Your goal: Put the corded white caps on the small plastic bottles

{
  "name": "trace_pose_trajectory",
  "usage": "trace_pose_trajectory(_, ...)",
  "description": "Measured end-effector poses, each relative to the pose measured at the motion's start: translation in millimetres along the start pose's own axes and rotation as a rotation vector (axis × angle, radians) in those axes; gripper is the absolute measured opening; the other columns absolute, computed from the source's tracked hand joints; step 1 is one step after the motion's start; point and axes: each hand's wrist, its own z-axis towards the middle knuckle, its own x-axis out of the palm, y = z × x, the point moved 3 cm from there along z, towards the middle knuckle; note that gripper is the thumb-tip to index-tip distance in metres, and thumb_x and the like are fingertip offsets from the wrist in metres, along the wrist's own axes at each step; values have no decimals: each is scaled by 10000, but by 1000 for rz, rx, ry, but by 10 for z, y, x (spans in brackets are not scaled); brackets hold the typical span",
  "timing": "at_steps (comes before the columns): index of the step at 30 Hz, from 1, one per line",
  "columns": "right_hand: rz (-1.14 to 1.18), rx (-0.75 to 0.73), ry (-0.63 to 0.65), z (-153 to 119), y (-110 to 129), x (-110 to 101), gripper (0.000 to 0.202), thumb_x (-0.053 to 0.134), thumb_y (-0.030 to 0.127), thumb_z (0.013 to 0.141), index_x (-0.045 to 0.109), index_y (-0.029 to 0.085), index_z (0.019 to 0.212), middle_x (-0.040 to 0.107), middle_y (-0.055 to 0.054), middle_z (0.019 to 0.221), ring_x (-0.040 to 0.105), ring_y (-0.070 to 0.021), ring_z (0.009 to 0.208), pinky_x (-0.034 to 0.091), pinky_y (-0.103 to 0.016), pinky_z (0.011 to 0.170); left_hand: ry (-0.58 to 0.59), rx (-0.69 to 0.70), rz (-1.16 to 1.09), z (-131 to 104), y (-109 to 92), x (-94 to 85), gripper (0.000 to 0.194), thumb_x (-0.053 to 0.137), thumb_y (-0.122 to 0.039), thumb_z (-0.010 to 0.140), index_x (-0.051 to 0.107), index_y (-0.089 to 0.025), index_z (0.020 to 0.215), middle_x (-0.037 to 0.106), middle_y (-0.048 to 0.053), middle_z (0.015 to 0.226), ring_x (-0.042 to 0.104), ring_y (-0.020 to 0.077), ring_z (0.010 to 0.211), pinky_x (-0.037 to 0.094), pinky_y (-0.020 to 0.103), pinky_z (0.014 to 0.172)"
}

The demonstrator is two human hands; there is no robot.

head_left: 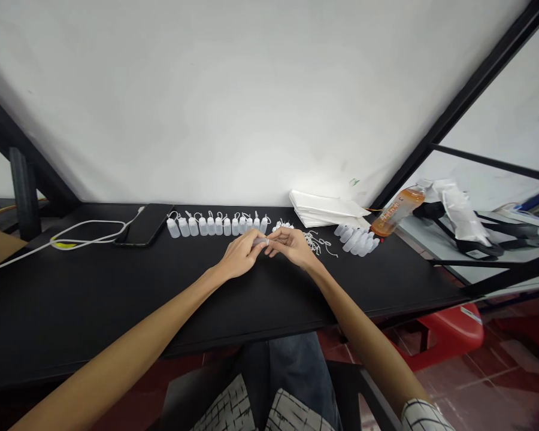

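Observation:
My left hand (243, 254) is closed around a small translucent bottle (259, 241), held above the black table. At the bottle's neck, my right hand (293, 246) pinches with thumb and fingertips; a bit of white string seems to be between them, though it is tiny. Behind my left hand stands a row of several small white bottles (211, 225) with string loops at their necks. Loose white strings (313, 242) lie just right of my right hand, with small white caps (282, 225) behind it. Further right, several bottles without strings (359, 240) lie on their sides.
A black phone (146, 225) with a white cable (87, 239) lies on the left. White paper sheets (327, 209) rest against the wall. An orange drink bottle (397, 211) lies tilted at the right. Below the black table (117, 299) is a red stool (453, 335).

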Motion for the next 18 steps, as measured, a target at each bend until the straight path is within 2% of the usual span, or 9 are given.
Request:
trace_pose_trajectory(5, 76, 36, -29, 4, -17, -21, 367, 821, 429, 632, 636, 146, 774, 685, -27, 700, 703, -187, 700, 603, -369, 723, -32, 36, 33, -2, -42, -18, 126, 457, -236, 890, 565, -206, 948, 624, 23, 951, 570, 167, 773, 421, 289, 678)
trace_pose_trajectory(8, 70, 30, -50, 12, -11, -35, 373, 825, 442, 618, 639, 149, 758, 684, -22, 704, 696, -180, 687, 609, -383, 735, -64, 31, 27, 8, -37, -20, 123, 499, -245, 868, 593, -205, 936, 631, 22, 952, 577, 167, 773, 430, 285, 669)
trace_pose_trajectory(11, 39, -4, -76, 25, -1, -49, 365, 821, 440, 626, 650, 149, 764, 682, -24, 716, 689, -175, 692, 612, -379, 727, -71, 11, 11, 31, -12, -11, 198, 508, -308, 881, 636, -213, 998, 664, 24, 989, 594, 179, 796, 446, 285, 676)
trace_pose_trajectory(14, 15, -41, -95, 32, 12, -54, 359, 822, 420, 633, 670, 150, 815, 694, -36, 778, 688, -173, 709, 612, -366, 717, -16, -23, 18, 51, 18, 8, 303, 462, -360, 916, 649, -227, 1114, 696, 27, 1044, 609, 188, 789, 452, 294, 689)
trace_pose_trajectory(18, -9, 30, -25, 25, 1, -39, 395, 803, 441, 654, 689, 140, 883, 695, -42, 742, 690, -175, 694, 608, -363, 706, 1, -38, 31, 57, 49, 2, 309, 479, -335, 903, 671, -207, 1108, 703, 45, 1051, 606, 188, 774, 454, 295, 699)
